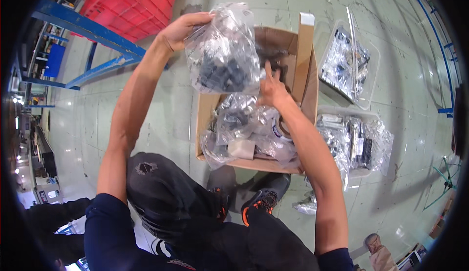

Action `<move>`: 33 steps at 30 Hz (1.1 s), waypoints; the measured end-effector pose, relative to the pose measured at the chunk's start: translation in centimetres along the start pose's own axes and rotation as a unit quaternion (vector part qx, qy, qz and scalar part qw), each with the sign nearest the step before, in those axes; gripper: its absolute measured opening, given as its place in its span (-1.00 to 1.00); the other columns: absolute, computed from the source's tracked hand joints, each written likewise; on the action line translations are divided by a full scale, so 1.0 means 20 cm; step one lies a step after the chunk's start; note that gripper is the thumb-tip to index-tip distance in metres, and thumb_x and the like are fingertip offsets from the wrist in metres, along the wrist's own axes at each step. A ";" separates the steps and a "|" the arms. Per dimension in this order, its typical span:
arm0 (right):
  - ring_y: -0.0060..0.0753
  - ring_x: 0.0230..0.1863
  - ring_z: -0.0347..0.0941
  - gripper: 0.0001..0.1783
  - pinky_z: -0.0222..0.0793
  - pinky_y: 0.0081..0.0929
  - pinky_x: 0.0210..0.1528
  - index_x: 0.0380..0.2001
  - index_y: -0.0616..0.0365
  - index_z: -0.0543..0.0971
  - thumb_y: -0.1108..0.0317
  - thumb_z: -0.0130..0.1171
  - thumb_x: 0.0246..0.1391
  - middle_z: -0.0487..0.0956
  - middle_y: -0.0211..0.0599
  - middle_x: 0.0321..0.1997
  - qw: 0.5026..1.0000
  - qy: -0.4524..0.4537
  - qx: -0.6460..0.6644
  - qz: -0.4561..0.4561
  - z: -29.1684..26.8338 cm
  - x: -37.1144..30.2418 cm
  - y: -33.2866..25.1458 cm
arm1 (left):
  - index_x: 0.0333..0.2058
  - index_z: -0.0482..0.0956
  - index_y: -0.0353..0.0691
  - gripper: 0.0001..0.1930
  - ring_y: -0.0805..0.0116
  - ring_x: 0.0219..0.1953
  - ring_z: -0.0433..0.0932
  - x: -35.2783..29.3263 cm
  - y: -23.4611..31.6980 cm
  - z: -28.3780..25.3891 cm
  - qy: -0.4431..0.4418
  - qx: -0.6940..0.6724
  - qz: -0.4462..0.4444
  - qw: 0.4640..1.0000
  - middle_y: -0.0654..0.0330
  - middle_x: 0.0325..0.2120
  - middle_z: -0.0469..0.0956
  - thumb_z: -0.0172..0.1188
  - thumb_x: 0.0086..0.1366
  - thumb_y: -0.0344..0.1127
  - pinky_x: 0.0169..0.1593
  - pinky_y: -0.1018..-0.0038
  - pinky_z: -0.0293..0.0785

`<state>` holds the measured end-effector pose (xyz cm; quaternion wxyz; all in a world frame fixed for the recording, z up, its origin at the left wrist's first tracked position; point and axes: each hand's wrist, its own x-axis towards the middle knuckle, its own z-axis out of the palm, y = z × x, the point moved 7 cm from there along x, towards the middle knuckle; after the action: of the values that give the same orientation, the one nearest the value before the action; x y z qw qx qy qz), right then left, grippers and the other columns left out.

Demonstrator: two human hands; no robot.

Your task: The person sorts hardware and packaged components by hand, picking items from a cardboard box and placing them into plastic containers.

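My left hand (188,28) is closed on the top edge of a clear plastic bag (226,51), which hangs above the far left of an open cardboard box (307,83). Small dark parts fill the bag's lower half. My right hand (273,89) reaches over the box, just right of the bag, with fingers apart and nothing visibly held; the bag may hide part of it. In the near half of the box lie more clear bags (233,119), a white block-like piece (241,149) and a roll of tape (281,128), partly covered by plastic.
Two clear plastic bins, a far one (375,71) and a near one (362,173), stand right of the box, filled with bagged parts. A blue metal frame (90,27) and a red plastic crate (129,5) are at the far left. My shoes (266,193) are close to the box's near side.
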<state>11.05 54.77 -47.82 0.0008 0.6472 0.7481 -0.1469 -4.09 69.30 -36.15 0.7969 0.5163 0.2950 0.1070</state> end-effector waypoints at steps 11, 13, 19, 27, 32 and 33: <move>0.16 -0.22 0.49 -0.58 0.42 -0.10 -0.18 -0.17 0.10 0.56 0.64 -0.02 -0.17 0.53 0.05 -0.18 0.899 0.321 0.274 0.116 -0.30 -0.19 0.34 | -0.07 0.48 -0.40 -0.68 0.34 -0.16 0.60 0.00 -0.02 -0.06 -0.008 -0.193 0.037 0.980 0.08 -0.18 0.58 -0.06 0.39 -0.25 -0.05 0.44 0.58; -0.36 -0.40 0.52 -0.52 0.40 -0.45 -0.30 -0.11 0.16 0.57 0.61 -0.06 -0.18 0.61 -0.11 -0.32 0.901 0.204 0.359 0.132 -0.31 -0.21 0.35 | -0.07 0.48 -0.40 -0.68 0.34 -0.17 0.60 0.04 -0.04 -0.08 -0.016 -0.199 0.031 0.979 0.09 -0.19 0.58 -0.06 0.39 -0.24 -0.06 0.45 0.58; -0.45 -0.38 0.52 -0.67 0.43 -0.57 -0.32 -0.19 0.40 0.57 0.44 -0.08 0.08 0.59 -0.15 -0.32 0.758 0.148 0.616 0.156 -0.42 -0.29 0.37 | 0.01 0.42 -0.30 -0.63 0.39 -0.05 0.51 0.15 -0.05 -0.07 0.144 -0.011 0.050 0.988 0.13 -0.07 0.52 -0.13 0.43 -0.14 0.07 0.39 0.47; 0.07 0.25 0.19 -0.35 0.15 -0.08 0.32 0.18 0.51 0.02 0.05 -0.35 0.35 0.17 0.25 0.25 0.409 0.101 0.904 0.072 -0.61 0.02 0.22 | 0.09 0.32 -0.37 -0.43 0.33 0.03 0.41 0.32 0.10 0.54 0.041 0.375 0.119 0.919 0.09 0.05 0.41 0.03 0.33 0.03 0.11 0.41 0.34; 0.29 0.34 0.01 -0.19 0.04 -0.03 0.38 0.26 0.52 -0.15 -0.08 -0.39 0.33 0.01 0.49 0.27 0.366 0.126 0.922 -0.025 -0.80 0.00 0.14 | 0.03 0.41 -0.31 -0.44 0.32 -0.16 0.51 0.29 0.22 0.42 0.077 0.509 0.182 0.838 0.07 -0.20 0.57 0.31 0.03 -0.29 0.00 0.42 0.41; 0.29 0.34 0.01 -0.19 0.04 -0.03 0.38 0.26 0.52 -0.15 -0.08 -0.39 0.33 0.01 0.49 0.27 0.367 0.123 0.922 -0.026 -0.81 -0.02 0.17 | 0.03 0.41 -0.31 -0.44 0.32 -0.16 0.51 0.29 0.22 0.39 0.081 0.508 0.182 0.838 0.07 -0.20 0.57 0.31 0.03 -0.29 0.00 0.42 0.41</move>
<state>17.40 58.28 -33.04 -0.6918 0.2374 0.1562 -0.6638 5.70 68.17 -32.17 0.3617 0.8828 0.2715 0.1266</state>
